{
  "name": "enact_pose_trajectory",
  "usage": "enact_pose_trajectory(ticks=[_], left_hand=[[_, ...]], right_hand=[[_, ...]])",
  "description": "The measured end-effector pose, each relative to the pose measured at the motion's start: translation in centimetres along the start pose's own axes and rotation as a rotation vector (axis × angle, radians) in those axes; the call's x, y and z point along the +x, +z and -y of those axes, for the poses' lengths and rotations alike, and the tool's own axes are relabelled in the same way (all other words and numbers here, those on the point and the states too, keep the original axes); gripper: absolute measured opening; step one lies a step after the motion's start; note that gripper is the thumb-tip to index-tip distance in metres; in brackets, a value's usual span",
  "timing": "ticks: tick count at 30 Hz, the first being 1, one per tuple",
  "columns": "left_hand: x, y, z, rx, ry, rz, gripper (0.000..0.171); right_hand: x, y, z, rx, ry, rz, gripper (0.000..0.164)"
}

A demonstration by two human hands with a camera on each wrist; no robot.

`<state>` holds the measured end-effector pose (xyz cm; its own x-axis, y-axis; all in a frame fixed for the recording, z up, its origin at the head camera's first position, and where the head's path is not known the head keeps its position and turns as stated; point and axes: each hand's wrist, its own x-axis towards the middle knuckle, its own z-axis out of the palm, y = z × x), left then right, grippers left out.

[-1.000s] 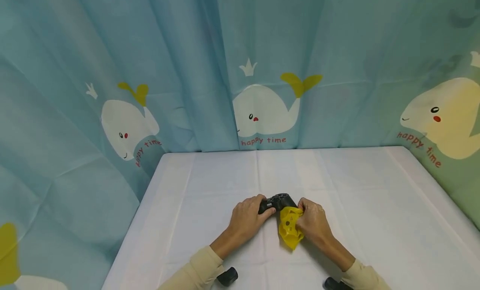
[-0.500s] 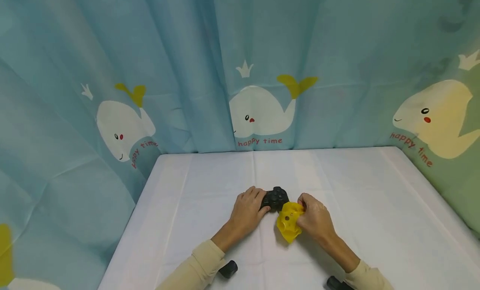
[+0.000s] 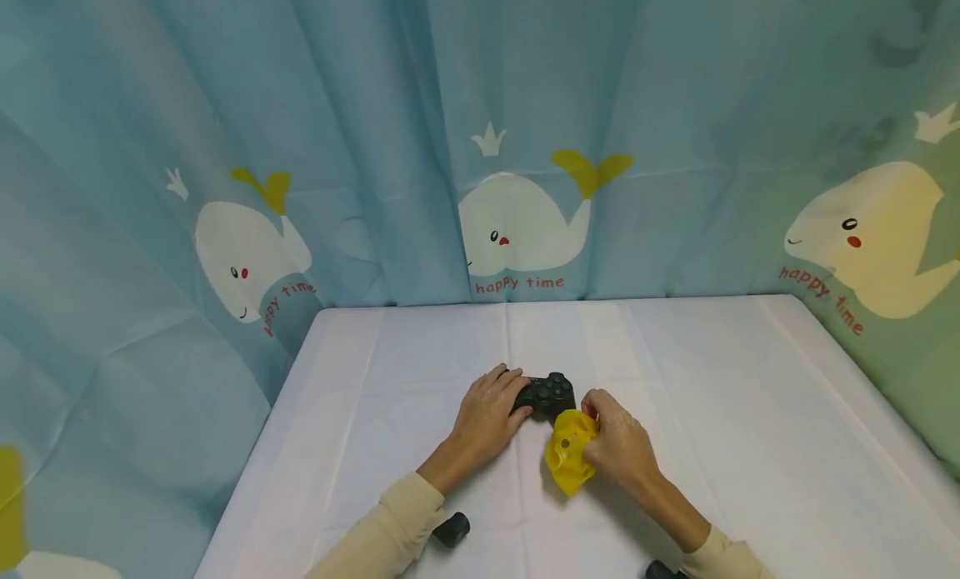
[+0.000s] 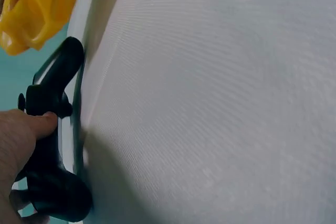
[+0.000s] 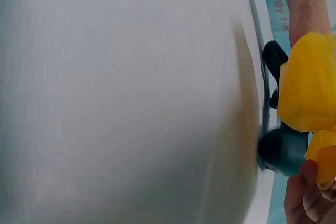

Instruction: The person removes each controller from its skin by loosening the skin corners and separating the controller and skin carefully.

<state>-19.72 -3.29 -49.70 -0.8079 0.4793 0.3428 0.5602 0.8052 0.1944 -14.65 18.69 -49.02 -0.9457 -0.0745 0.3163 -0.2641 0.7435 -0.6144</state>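
Two cream sleeves [image 3: 401, 512] reach in from the bottom edge, with a black cylindrical piece [image 3: 453, 530] beside the left cuff and another dark piece [image 3: 662, 570] beside the right one. Beyond them, the right hand [image 3: 621, 440] pinches a soft yellow cover [image 3: 571, 452] pierced with holes, thumb and fingers bent on its right edge and the rest of it hanging over the tabletop. Just past the cover, near the middle of the white cloth-covered table [image 3: 405, 346], is a black gamepad [image 3: 549, 394]. The left hand [image 3: 487, 412] grips its left handle, thumb on the near side and fingers curled round behind. In the head view the cover's top overlaps the gamepad's right handle; the left wrist view shows a gap between the two. Whether the gamepad bears fully on the cloth, I cannot tell. Behind the table's far edge hangs a blue curtain [image 3: 375, 146], printed with white whales [image 3: 525, 225], small crowns [image 3: 491, 139] and "happy time" in red letters.
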Motion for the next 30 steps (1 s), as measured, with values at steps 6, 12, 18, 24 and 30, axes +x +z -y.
enact_pose_trajectory(ticks=[6, 12, 18, 24, 30], left_hand=[[0.4, 0.5, -0.4, 0.047, -0.016, -0.033, 0.042], [-1.0, -0.6, -1.1, -0.037, -0.053, -0.142, 0.047], [-6.0, -2.5, -4.9, -0.169, 0.062, -0.214, 0.063], [-7.4, -1.2, -6.4, -0.122, -0.001, -0.221, 0.064], [-7.0, -2.1, -4.9, -0.324, -0.106, -0.124, 0.047]], right_hand=[[-0.2, 0.4, 0.3, -0.036, 0.004, 0.028, 0.036], [-0.6, 0.9, 0.9, -0.037, 0.040, 0.049, 0.033], [-0.9, 0.8, 2.2, -0.046, 0.106, 0.067, 0.023], [-0.9, 0.8, 3.4, 0.009, 0.121, 0.186, 0.023], [-0.7, 0.3, 2.1, 0.325, 0.101, 0.283, 0.020]])
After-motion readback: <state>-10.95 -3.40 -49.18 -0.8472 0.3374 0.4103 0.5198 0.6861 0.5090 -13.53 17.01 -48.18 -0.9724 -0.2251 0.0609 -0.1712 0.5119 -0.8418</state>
